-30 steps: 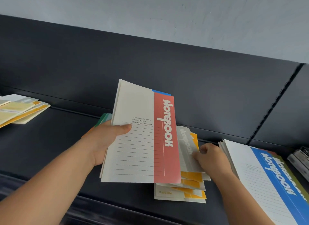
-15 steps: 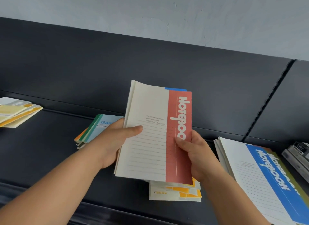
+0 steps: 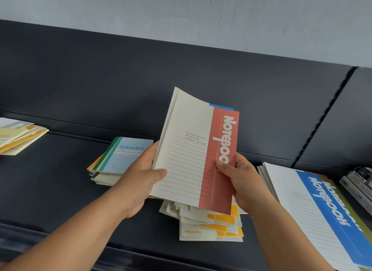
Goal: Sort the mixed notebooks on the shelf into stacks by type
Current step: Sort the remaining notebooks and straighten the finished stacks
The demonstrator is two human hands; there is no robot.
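Note:
I hold a small bundle of large notebooks above the dark shelf point(image 3: 50, 182); the front one is the red-banded "Notebook" point(image 3: 193, 149), and a blue corner shows behind it. My left hand point(image 3: 141, 176) grips its left edge, thumb on the cover. My right hand point(image 3: 239, 180) pinches the red band on the right. Beneath lies a messy pile of small white-and-yellow notebooks point(image 3: 211, 224). A stack topped by a light-blue "Gambit" notebook point(image 3: 122, 158) sits to the left. On the right rests a stack of large notebooks topped by a blue-banded one point(image 3: 322, 214).
Another stack of yellow-and-white notebooks point(image 3: 18, 135) lies at the far left of the shelf. Dark boxed items point(image 3: 360, 182) sit at the far right edge. The shelf's dark back panel point(image 3: 141, 79) rises behind, with a slotted upright point(image 3: 322, 117) on the right.
My right hand left the small notebook pile and took hold of the red band. The held bundle shifted right and slightly up, uncovering the Gambit stack on the left.

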